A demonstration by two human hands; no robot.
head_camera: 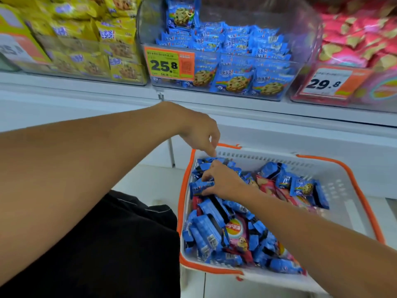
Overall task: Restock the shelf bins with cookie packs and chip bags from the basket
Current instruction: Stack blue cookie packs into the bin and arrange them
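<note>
Many blue cookie packs [209, 231] fill the white basket [348, 190] with orange rim and handles, which sits on the floor below the shelf. Among them lie a pink chip bag [237, 232] and some red packs [266, 186]. The right hand [223, 181] reaches into the basket's far left corner, its fingers curled round one blue cookie pack [202, 187]. The left hand [199, 132] hangs just above the same corner, fingers loosely curled downward, and whether its fingertips touch a pack cannot be told. On the shelf above stands a clear bin [225, 61] of blue packs with a 25.8 price tag [169, 64], between a bin of yellow packs [90, 50] and a bin of pink packs [354, 50].
</note>
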